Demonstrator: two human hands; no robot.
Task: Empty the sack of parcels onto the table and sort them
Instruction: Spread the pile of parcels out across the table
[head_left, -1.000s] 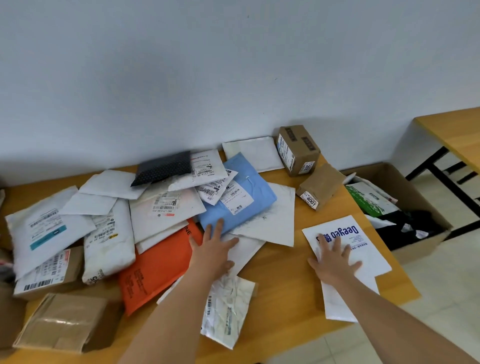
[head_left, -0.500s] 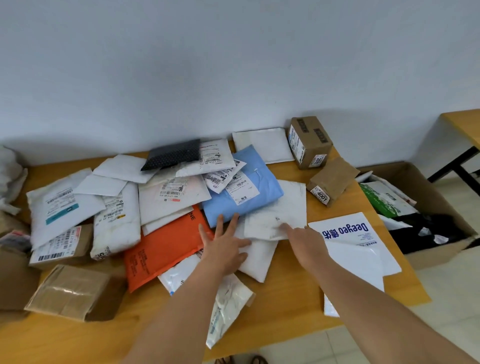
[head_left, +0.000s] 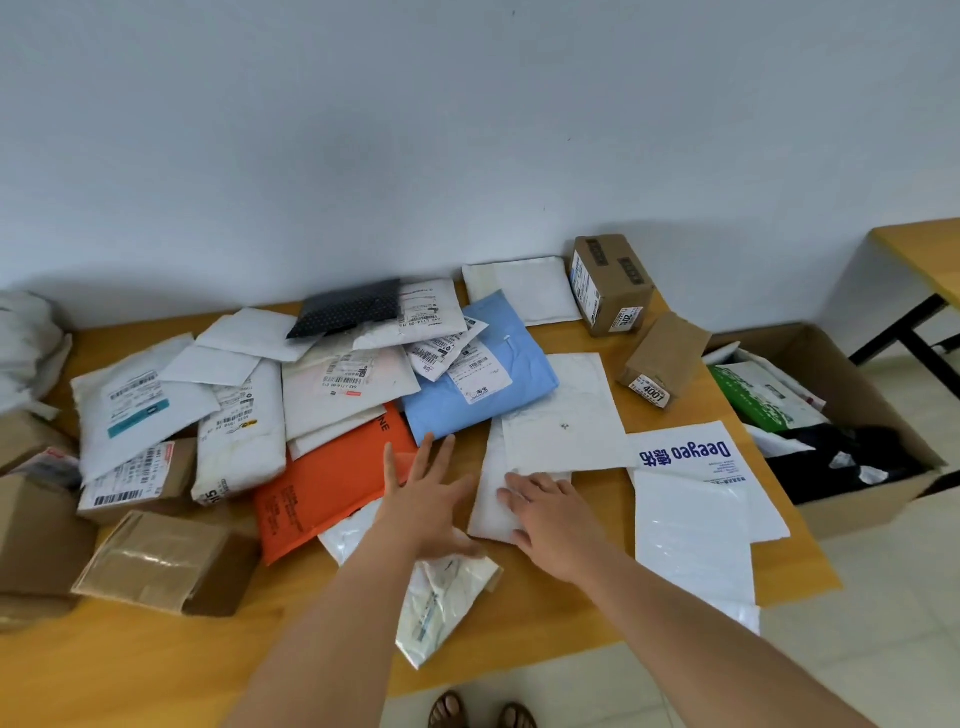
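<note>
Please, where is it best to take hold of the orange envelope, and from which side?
Probably the near bottom edge of the orange envelope, coming from the person's side. It lies flat; white parcels cover its far end, and the near left corner lies bare on the table.

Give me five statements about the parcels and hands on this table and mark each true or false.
1. The right hand lies flat on a white padded envelope. True.
2. The orange padded mailer lies on top of the light blue plastic parcel. False: they lie side by side, the blue one farther back.
3. The left hand grips a cardboard box. False: its fingers are spread and hold nothing.
4. The white bag printed Deeyeo lies near the right edge of the wooden table. True.
5. The open cardboard carton right of the table is empty. False: it holds green, white and black packages.
</note>
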